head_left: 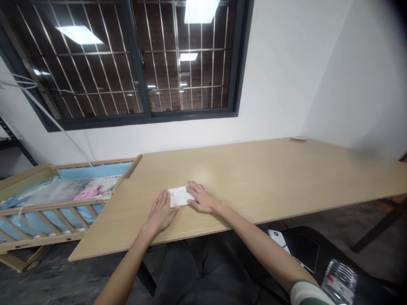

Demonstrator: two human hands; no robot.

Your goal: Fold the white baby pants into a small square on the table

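In the head view, a small folded white printed cloth (178,196) lies flat on the wood-grain tabletop (254,178), at the centre of the frame, slightly left and below. The left hand (161,208) lies palm down at its left edge, fingers close together, thumb apart. The right hand (202,199) rests on its right end, fingers extended, thumb spread. A slatted wooden crib (63,205) fills the lower left; a clear plastic bottle (340,281) sits lower right
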